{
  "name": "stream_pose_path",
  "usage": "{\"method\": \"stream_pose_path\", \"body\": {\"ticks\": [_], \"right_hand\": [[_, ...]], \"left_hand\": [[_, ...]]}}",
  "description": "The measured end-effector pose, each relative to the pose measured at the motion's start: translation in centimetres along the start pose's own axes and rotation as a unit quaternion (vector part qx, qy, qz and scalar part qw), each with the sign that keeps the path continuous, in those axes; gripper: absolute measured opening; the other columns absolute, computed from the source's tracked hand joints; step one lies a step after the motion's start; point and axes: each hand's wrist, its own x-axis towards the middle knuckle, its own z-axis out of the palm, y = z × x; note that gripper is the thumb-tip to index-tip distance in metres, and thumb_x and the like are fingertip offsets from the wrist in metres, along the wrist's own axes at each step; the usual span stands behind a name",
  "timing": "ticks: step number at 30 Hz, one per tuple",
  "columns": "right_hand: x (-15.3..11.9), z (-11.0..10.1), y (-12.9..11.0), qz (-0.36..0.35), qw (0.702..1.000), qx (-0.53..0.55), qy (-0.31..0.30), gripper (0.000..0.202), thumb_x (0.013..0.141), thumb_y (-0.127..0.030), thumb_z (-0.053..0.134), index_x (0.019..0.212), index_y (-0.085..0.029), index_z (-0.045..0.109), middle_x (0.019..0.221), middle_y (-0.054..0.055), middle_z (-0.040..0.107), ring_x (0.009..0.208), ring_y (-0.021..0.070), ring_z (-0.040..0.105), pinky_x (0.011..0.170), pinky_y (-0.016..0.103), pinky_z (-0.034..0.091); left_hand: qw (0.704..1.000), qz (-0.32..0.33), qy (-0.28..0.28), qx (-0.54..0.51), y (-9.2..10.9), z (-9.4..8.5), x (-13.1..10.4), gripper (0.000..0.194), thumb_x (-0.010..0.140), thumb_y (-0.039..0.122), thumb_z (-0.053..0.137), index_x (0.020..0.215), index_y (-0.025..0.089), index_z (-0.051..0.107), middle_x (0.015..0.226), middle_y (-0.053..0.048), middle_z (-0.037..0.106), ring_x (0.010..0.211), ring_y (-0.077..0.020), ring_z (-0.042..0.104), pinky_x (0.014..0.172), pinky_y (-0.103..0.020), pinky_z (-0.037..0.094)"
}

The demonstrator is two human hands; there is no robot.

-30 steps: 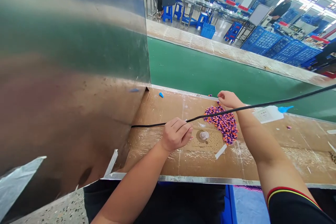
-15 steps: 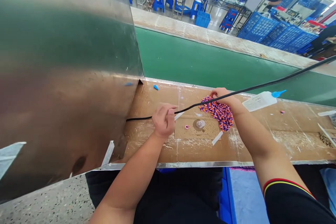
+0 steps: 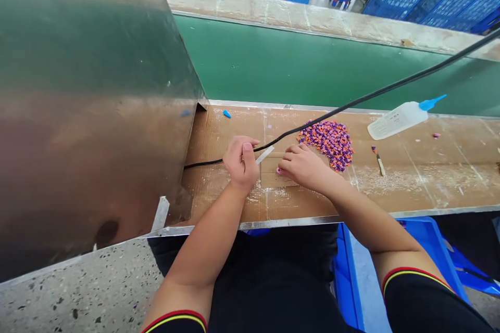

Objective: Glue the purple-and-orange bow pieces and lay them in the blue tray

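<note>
My left hand [image 3: 241, 161] is closed, its fingers curled and thumb raised, beside the black cable [image 3: 209, 163]; anything inside it is hidden. My right hand [image 3: 307, 166] reaches over a small cardboard piece [image 3: 269, 179], fingers bent and drawn together, tips pointing left. Right at those fingertips is a tiny pink ring-like piece [image 3: 278, 170]; whether they grip it I cannot tell. Behind this hand lies a heap of small purple and orange pieces [image 3: 330, 140]. A strip of white tape [image 3: 264, 155] lies between the two hands.
A large metal panel [image 3: 97, 114] stands at left. The cable slants over the bench. A white bottle with blue nozzle [image 3: 400, 119] lies at the back right, and a small thin tool [image 3: 380, 165] nearer. A blue cap [image 3: 227, 114] lies at the back left. Blue bins [image 3: 425, 239] stand below.
My right hand has left the heap of pieces and come left and nearer, over the cardboard piece. My left hand stays in nearly the same place. The view has tilted down.
</note>
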Motion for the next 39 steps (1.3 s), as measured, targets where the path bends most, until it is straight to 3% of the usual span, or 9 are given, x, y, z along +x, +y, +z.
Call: {"method": "stream_pose_path", "body": {"ticks": [4,9,16,32,39], "right_hand": [[0.4,-0.3,0.7,-0.048,0.998,0.031,-0.040,0.016,0.106,-0.021,0.063,0.104,-0.020,0.079,0.094,0.010,0.079,0.104,0.0269,0.058,0.086,0.037,0.036],[0.4,-0.3,0.7,-0.073,0.995,0.052,-0.046,0.016,0.104,-0.019,0.063,0.106,-0.020,0.079,0.095,0.010,0.079,0.102,0.0262,0.058,0.087,0.037,0.037],[0.7,0.1,-0.5,-0.068,0.996,0.020,-0.060,0.018,0.104,-0.015,0.060,0.098,-0.017,0.077,0.092,0.009,0.078,0.098,0.0253,0.057,0.087,0.037,0.040],[0.8,-0.3,-1.0,-0.067,0.996,0.004,-0.064,0.021,0.106,-0.014,0.059,0.096,-0.015,0.077,0.089,0.010,0.075,0.097,0.0245,0.055,0.087,0.037,0.041],[-1.7,-0.8,-1.6,-0.050,0.998,0.014,-0.041,0.024,0.108,-0.020,0.056,0.093,-0.018,0.075,0.086,0.009,0.074,0.095,0.0252,0.056,0.082,0.037,0.039]], "left_hand": [[1.000,-0.003,-0.005,0.012,0.1,0.2,0.0,0.043,0.114,0.035,0.041,0.085,0.017,0.068,0.077,-0.006,0.069,0.076,-0.0167,0.066,0.067,-0.030,0.049],[1.000,-0.009,-0.008,0.026,0.2,0.3,-0.1,0.047,0.115,0.039,0.039,0.083,0.017,0.067,0.075,-0.007,0.069,0.075,-0.0171,0.068,0.068,-0.031,0.051],[1.000,0.003,-0.018,0.011,0.4,0.4,-0.1,0.043,0.114,0.033,0.041,0.084,0.017,0.067,0.077,-0.006,0.069,0.077,-0.0165,0.068,0.069,-0.030,0.052],[0.999,-0.018,-0.031,0.024,0.4,0.4,-0.3,0.048,0.115,0.040,0.038,0.084,0.018,0.067,0.076,-0.007,0.067,0.076,-0.0178,0.065,0.069,-0.032,0.051],[1.000,-0.002,-0.024,-0.006,0.5,0.5,-0.2,0.040,0.114,0.030,0.042,0.086,0.018,0.067,0.079,-0.006,0.069,0.076,-0.0163,0.066,0.069,-0.031,0.050]]}}
